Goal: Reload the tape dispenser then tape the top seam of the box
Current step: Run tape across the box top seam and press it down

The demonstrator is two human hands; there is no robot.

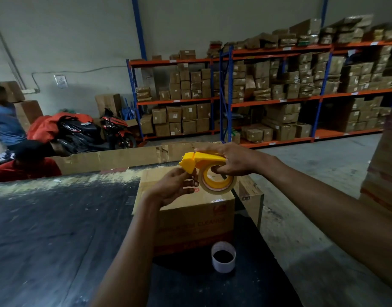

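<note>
Both hands held the yellow tape dispenser above the box on the desk: right hand gripping its handle, left hand pinching near its tape roll.

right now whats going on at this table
A person holds a yellow tape dispenser above a cardboard box on the dark table. The right hand grips its handle, a tape roll already mounted; the left hand works at the front end. An empty core stands nearby.
</note>
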